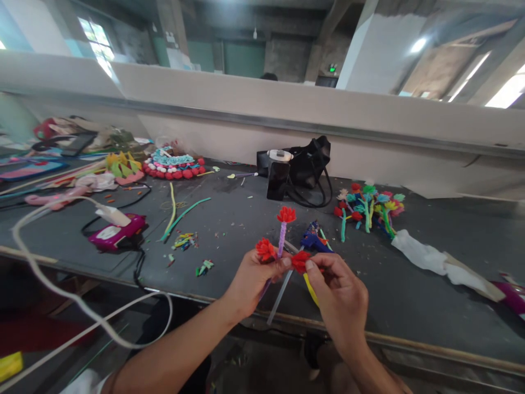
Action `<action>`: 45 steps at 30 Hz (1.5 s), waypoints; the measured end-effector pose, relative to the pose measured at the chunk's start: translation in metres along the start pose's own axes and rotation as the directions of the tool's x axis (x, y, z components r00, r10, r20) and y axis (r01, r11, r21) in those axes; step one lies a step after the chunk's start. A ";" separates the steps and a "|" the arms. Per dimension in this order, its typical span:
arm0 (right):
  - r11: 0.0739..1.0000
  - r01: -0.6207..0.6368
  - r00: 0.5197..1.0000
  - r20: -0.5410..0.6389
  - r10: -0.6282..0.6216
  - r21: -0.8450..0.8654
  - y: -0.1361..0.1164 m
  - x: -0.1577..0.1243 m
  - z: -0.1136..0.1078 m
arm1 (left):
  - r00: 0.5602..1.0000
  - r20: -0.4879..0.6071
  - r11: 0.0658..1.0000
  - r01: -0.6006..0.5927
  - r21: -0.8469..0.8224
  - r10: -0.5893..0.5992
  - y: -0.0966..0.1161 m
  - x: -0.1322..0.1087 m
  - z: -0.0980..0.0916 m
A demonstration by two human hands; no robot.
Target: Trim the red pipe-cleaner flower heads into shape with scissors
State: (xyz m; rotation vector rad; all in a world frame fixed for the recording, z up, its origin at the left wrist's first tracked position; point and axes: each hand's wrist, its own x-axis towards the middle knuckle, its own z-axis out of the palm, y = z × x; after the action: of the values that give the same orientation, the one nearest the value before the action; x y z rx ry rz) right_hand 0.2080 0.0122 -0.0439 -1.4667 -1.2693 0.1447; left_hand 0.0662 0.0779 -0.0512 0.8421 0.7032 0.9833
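Observation:
My left hand [253, 282] is closed on a purple fuzzy stem [282, 239], which looks like a chenille stem. One red flower [286, 214] tops that stem, and another red flower [266, 249] sits just left of it, by my left fingers. Between thumb and fingers, my right hand [342, 293] pinches a third red flower [301, 261], close against my left fingertips. Just beyond the hands lies a blue glue gun [315, 239], partly hidden by my right hand. A translucent stick [280, 298] slants below, near a yellow piece [310, 289].
Fuzzy flowers [369, 205] in several colours lie at the right, beside a white-wrapped bundle [420, 251]. A black bag [309, 164] stands against the back partition. At left are a purple power strip [117, 232] with a white cable, loose stems [184, 216] and coloured scraps [186, 241].

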 end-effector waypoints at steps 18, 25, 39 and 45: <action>0.993 0.107 0.994 -0.043 -0.105 0.052 0.000 0.001 -0.013 | 0.991 0.037 0.983 0.130 -0.129 -0.127 0.007 0.003 -0.001; 0.898 0.410 0.910 0.000 -0.415 -0.161 0.002 0.001 -0.007 | 0.999 0.019 0.997 0.030 -0.073 -0.028 0.008 0.000 0.002; 0.776 0.526 0.845 0.105 -0.525 -0.347 0.003 0.006 -0.007 | 0.998 0.006 0.989 -0.066 0.134 0.066 0.008 -0.002 0.000; 0.764 0.546 0.835 0.160 -0.526 -0.343 0.002 0.008 -0.010 | 0.997 0.021 0.971 -0.078 0.226 0.075 0.012 -0.004 0.001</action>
State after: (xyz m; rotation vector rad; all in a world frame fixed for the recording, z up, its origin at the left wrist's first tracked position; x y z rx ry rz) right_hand 0.2196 0.0126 -0.0377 -1.3499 -1.7881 -0.4758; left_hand 0.0603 0.0772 -0.0398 1.0813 0.7871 0.9774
